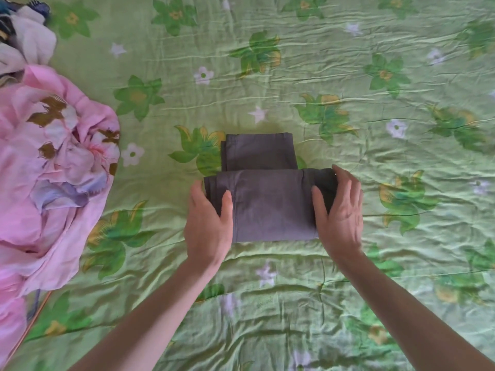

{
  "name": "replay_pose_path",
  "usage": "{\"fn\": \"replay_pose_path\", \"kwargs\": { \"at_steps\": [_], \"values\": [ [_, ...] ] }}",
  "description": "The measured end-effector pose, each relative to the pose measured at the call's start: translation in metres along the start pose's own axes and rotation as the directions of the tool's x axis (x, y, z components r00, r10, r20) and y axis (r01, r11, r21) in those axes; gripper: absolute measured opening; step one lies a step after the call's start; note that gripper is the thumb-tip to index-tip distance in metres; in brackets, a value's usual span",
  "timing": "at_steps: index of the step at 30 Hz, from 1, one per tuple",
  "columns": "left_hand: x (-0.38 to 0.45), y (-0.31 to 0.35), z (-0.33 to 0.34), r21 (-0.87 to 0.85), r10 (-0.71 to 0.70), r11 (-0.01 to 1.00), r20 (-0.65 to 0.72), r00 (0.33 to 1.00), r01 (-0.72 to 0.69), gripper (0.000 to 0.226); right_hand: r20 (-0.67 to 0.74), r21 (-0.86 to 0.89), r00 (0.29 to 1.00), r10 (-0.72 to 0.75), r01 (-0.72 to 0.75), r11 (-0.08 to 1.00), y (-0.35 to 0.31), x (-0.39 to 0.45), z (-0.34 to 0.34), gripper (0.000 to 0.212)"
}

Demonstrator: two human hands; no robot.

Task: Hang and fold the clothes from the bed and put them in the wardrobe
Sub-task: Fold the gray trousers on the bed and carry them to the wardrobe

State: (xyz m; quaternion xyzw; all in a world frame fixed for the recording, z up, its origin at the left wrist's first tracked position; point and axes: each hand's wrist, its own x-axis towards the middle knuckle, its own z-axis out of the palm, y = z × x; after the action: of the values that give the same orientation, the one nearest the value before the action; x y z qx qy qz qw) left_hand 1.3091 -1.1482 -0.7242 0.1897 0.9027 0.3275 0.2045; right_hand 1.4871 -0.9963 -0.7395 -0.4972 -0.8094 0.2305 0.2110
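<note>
A dark grey garment lies folded into a thick rectangle on the green floral bedspread, with a narrower folded part sticking out at its far side. My left hand clasps its left edge, thumb on top. My right hand clasps its right edge, thumb on top and fingers curled round the side. Both forearms reach in from the bottom of the view.
A crumpled pink floral cloth is heaped at the left side of the bed. More loose clothes, white and dark, lie in the top left corner. The bed's edge runs along the bottom left.
</note>
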Motion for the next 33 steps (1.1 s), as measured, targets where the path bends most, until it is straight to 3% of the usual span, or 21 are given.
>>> {"fn": "replay_pose_path", "kwargs": {
  "at_steps": [2, 3, 5, 6, 11, 15, 18, 21, 24, 29, 33],
  "values": [
    [-0.003, -0.002, 0.000, 0.171, 0.255, 0.957, -0.099, 0.962, -0.236, 0.051, 0.038, -0.104, 0.972, -0.234, 0.237, 0.966, 0.005, -0.004, -0.002, 0.060],
    [-0.003, -0.004, -0.001, 0.264, 0.406, 0.889, -0.076, 0.910, -0.375, 0.050, 0.113, -0.124, 0.937, -0.329, 0.342, 0.931, 0.008, -0.007, -0.002, 0.063],
    [-0.002, -0.015, -0.002, 0.348, 0.616, 0.717, 0.090, 0.782, -0.604, 0.048, 0.295, -0.140, 0.854, -0.429, 0.483, 0.865, 0.014, -0.014, 0.000, 0.074],
    [-0.002, -0.020, -0.002, 0.348, 0.646, 0.667, 0.173, 0.744, -0.659, 0.049, 0.357, -0.150, 0.827, -0.435, 0.510, 0.847, 0.017, -0.016, 0.002, 0.082],
    [-0.002, -0.034, -0.006, 0.450, 0.532, 0.565, 0.441, 0.722, -0.691, 0.103, 0.471, -0.169, 0.764, -0.441, 0.569, 0.805, 0.025, -0.006, 0.007, 0.109],
    [0.001, -0.018, 0.001, 0.563, 0.445, 0.526, 0.457, 0.771, -0.637, 0.125, 0.546, -0.212, 0.726, -0.418, 0.602, 0.770, 0.022, 0.008, 0.002, 0.114],
    [-0.004, -0.005, 0.005, 0.603, 0.408, 0.522, 0.444, 0.798, -0.603, 0.117, 0.568, -0.228, 0.725, -0.389, 0.593, 0.772, 0.017, 0.007, -0.002, 0.119],
    [-0.008, -0.001, 0.002, 0.575, 0.410, 0.564, 0.428, 0.805, -0.593, 0.113, 0.519, -0.244, 0.770, -0.371, 0.550, 0.799, 0.015, 0.000, -0.005, 0.124],
    [-0.011, 0.000, -0.007, 0.531, 0.429, 0.600, 0.418, 0.801, -0.599, 0.108, 0.430, -0.228, 0.794, -0.430, 0.556, 0.800, 0.017, -0.011, -0.010, 0.113],
    [-0.022, -0.003, -0.024, 0.469, 0.399, 0.638, 0.477, 0.783, -0.611, 0.078, 0.403, -0.161, 0.755, -0.518, 0.615, 0.772, 0.027, -0.023, -0.024, 0.099],
    [-0.033, -0.002, -0.044, 0.389, 0.432, 0.649, 0.520, 0.737, -0.655, 0.057, 0.441, -0.007, 0.697, -0.564, 0.632, 0.775, 0.029, -0.028, -0.040, 0.085]
  ]
}}
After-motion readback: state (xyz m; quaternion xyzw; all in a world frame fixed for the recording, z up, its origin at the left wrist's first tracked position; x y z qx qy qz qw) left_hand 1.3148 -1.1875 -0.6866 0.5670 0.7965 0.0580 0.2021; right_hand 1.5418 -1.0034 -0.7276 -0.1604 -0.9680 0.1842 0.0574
